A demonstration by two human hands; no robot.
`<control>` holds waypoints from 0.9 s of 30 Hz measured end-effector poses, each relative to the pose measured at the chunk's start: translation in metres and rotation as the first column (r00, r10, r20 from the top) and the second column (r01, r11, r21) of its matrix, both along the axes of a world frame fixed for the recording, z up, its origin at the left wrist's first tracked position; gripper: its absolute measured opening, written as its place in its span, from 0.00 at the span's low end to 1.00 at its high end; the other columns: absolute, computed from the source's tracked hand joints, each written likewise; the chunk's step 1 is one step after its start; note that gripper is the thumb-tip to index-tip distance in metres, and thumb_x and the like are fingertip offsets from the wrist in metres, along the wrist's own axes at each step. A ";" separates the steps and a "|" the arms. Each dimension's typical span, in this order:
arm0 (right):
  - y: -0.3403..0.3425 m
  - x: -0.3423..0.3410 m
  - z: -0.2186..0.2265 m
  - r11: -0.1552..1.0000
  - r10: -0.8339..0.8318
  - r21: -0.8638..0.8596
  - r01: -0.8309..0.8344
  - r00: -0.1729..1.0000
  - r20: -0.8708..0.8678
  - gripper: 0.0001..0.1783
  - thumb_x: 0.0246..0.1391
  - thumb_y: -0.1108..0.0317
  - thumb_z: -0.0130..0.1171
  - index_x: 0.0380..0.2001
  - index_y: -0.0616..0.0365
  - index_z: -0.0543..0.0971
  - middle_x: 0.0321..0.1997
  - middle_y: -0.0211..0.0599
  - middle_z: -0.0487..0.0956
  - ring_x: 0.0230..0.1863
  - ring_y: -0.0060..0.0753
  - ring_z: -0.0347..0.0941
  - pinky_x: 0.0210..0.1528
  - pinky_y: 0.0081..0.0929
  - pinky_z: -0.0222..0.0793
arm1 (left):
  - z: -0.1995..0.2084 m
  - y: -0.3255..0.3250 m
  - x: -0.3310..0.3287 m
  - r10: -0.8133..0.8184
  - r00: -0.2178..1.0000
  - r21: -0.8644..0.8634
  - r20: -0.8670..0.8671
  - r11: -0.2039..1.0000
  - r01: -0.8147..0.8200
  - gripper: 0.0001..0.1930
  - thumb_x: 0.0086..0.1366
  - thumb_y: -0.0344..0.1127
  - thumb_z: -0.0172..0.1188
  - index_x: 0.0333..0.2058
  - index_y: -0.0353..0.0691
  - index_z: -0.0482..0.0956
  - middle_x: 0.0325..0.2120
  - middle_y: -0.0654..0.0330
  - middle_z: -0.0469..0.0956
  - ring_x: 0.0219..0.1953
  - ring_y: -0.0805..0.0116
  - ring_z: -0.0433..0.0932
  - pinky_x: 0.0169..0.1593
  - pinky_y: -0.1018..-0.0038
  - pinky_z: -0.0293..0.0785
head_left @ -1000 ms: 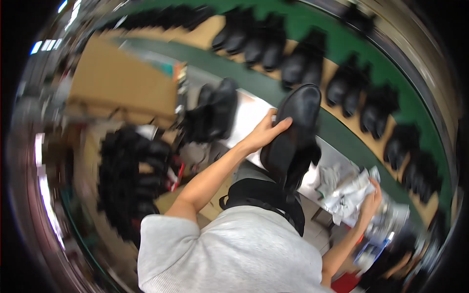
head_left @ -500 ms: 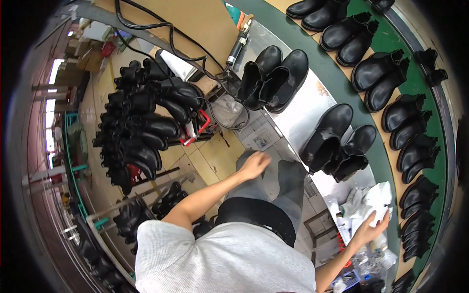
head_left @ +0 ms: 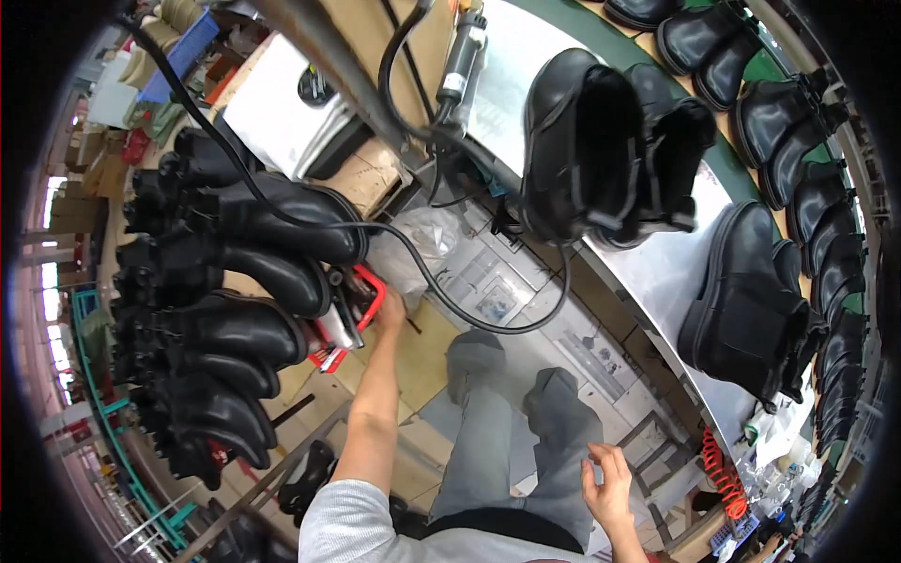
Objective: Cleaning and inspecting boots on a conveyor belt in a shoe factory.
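My left hand reaches out to the left, at the right side of a red-edged bin with metal-looking items in it. Its fingers are mostly hidden, so whether they grip anything does not show. Above my right thigh, my right hand is raised with nothing in it, fingers loosely bent and apart. Several black ankle boots lie in rows just left of the bin. On the metal bench at right stand a pair of black boots and, nearer, another pair of boots.
A black cable loops across the space ahead of me. A cylindrical tool hangs by the bench. A clear plastic bag lies beside the bin. More boots line the green conveyor at right. A red coiled hose hangs lower right.
My left hand has gone from above my lap to the red-edged bin. My right hand has left the white cloth on the bench and come back over my thigh. The view has shifted.
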State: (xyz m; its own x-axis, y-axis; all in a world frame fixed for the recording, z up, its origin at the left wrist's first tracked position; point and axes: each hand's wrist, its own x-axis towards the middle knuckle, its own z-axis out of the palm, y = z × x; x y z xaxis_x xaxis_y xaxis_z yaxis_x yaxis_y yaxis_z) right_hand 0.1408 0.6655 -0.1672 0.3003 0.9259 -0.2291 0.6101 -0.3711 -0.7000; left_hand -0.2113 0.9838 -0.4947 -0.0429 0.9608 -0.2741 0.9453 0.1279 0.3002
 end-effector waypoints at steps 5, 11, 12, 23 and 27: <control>-0.028 0.003 -0.040 0.968 -0.019 -0.248 0.041 0.995 0.093 0.15 0.43 0.78 0.56 0.39 0.62 0.74 0.34 0.45 0.74 0.30 0.44 0.74 0.33 0.34 0.70 | -0.043 0.012 0.039 -0.015 0.981 -0.222 0.191 0.973 0.058 0.20 0.58 0.29 0.46 0.50 0.28 0.65 0.48 0.34 0.66 0.52 0.39 0.64 0.56 0.55 0.58; -0.025 0.000 -0.080 0.943 0.186 -0.304 -0.133 0.971 0.152 0.13 0.44 0.77 0.57 0.37 0.64 0.74 0.32 0.46 0.75 0.29 0.42 0.75 0.32 0.32 0.71 | -0.066 0.036 0.066 0.024 0.941 -0.103 0.339 0.995 0.012 0.20 0.58 0.30 0.46 0.50 0.28 0.65 0.48 0.35 0.66 0.52 0.40 0.64 0.56 0.55 0.58; -0.020 -0.002 -0.085 0.929 0.189 -0.343 -0.140 0.975 0.115 0.13 0.45 0.76 0.57 0.38 0.62 0.74 0.32 0.45 0.75 0.29 0.43 0.75 0.32 0.34 0.71 | -0.069 0.041 0.067 0.032 0.933 -0.079 0.358 0.997 -0.004 0.20 0.58 0.30 0.46 0.50 0.28 0.65 0.48 0.35 0.66 0.52 0.40 0.64 0.56 0.55 0.58; 0.003 0.010 -0.136 0.850 0.330 -0.473 -0.231 0.934 0.137 0.14 0.48 0.70 0.56 0.41 0.59 0.74 0.32 0.43 0.75 0.29 0.45 0.75 0.33 0.36 0.72 | -0.067 0.079 0.075 0.039 0.872 0.127 0.488 0.985 -0.116 0.21 0.58 0.31 0.47 0.50 0.28 0.65 0.48 0.36 0.66 0.52 0.41 0.64 0.56 0.56 0.58; 0.000 0.013 -0.152 0.862 0.319 -0.451 -0.230 0.938 0.131 0.14 0.49 0.68 0.55 0.41 0.57 0.74 0.32 0.43 0.75 0.30 0.46 0.75 0.33 0.36 0.72 | -0.064 0.090 0.088 0.017 0.853 0.179 0.521 0.975 -0.129 0.21 0.59 0.32 0.47 0.49 0.28 0.65 0.48 0.36 0.67 0.52 0.41 0.64 0.56 0.56 0.58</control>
